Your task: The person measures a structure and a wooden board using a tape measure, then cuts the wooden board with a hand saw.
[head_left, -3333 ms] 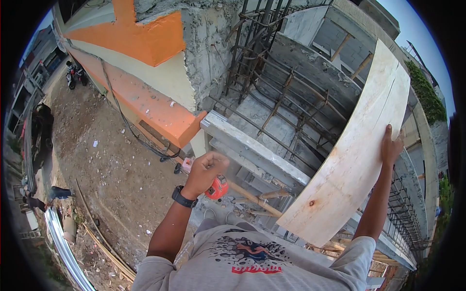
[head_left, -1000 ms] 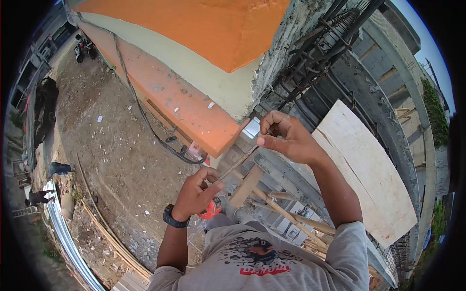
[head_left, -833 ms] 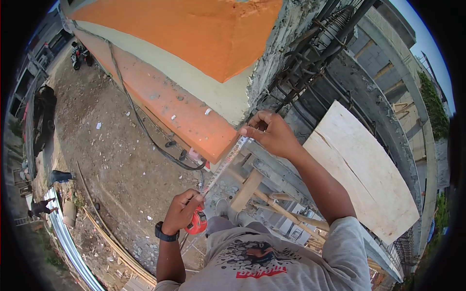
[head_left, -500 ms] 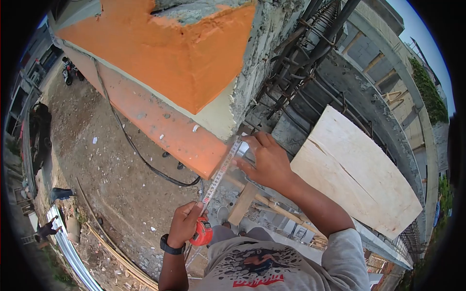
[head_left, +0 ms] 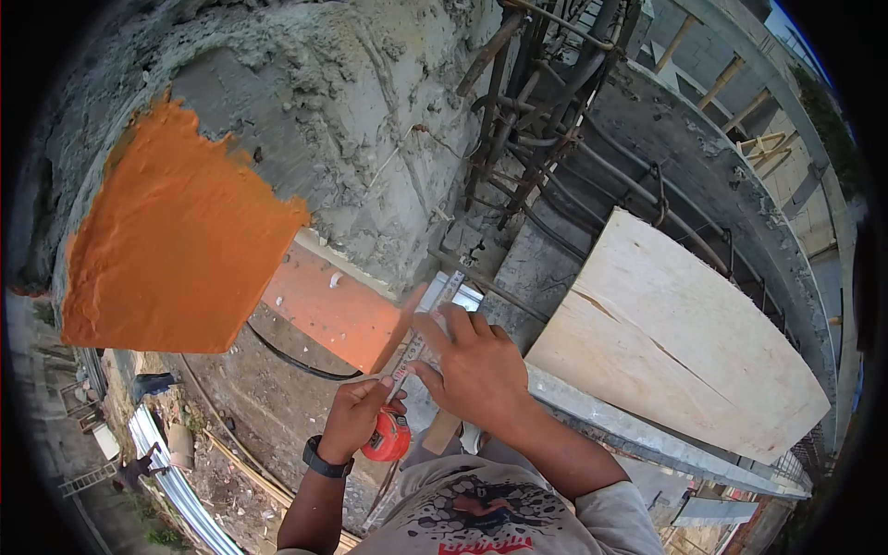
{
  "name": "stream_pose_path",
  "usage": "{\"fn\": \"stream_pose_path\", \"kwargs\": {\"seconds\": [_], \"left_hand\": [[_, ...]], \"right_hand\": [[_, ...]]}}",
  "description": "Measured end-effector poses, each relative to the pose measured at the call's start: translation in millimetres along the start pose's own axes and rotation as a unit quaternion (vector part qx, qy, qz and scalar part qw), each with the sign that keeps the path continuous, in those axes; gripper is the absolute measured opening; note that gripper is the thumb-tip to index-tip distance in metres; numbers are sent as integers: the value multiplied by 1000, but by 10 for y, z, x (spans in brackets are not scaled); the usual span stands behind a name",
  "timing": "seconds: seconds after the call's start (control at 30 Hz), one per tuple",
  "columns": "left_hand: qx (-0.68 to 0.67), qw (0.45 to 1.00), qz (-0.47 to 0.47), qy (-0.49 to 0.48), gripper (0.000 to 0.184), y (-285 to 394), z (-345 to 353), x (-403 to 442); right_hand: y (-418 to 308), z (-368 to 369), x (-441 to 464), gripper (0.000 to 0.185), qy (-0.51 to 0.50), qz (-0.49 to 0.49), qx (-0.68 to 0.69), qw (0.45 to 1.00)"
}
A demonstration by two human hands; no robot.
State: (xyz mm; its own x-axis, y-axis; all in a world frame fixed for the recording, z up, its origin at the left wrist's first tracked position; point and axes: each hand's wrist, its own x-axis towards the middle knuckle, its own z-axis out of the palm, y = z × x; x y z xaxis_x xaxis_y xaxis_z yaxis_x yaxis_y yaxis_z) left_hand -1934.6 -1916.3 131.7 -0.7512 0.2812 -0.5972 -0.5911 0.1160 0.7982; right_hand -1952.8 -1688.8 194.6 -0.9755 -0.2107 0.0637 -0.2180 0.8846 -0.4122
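Observation:
My left hand (head_left: 359, 416), with a dark band on the wrist, is closed around a red tape measure (head_left: 387, 437) low in the head view. Its pale, marked blade (head_left: 451, 289) is pulled out up and to the right, along the end of an orange-painted ledge (head_left: 347, 314). My right hand (head_left: 476, 361) is over the blade's middle, thumb and index finger closed about it; the exact contact is partly hidden. Beyond those fingers, a shiny silver metal piece (head_left: 470, 298) lies by the blade's far end.
Rough concrete (head_left: 370, 120) with an orange-painted patch (head_left: 185, 240) rises ahead. Bent rebar (head_left: 536, 120) sticks out at the upper middle. A cracked plywood sheet (head_left: 684, 342) lies at right. Far below at left are dirt ground, metal sheets (head_left: 171, 472) and a person (head_left: 139, 470).
The view has shifted toward the rough concrete. My right hand has slid down the blade toward the tape measure's case, leaving the blade's far end uncovered. My left hand keeps its hold.

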Motion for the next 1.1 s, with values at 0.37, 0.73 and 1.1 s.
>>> {"fn": "stream_pose_path", "kwargs": {"seconds": [0.37,0.73,1.1], "left_hand": [[-6,1000,-4,-7,45,-148,238,289],[-79,996,-30,-23,36,10,392,389],[-43,996,-43,-72,40,99,314,376]], "right_hand": [[75,-144,299,59,-122,106,112,980],[107,51,275,60,-5,92,37,995],[127,-137,458,55,-140,123,49,981]]}}
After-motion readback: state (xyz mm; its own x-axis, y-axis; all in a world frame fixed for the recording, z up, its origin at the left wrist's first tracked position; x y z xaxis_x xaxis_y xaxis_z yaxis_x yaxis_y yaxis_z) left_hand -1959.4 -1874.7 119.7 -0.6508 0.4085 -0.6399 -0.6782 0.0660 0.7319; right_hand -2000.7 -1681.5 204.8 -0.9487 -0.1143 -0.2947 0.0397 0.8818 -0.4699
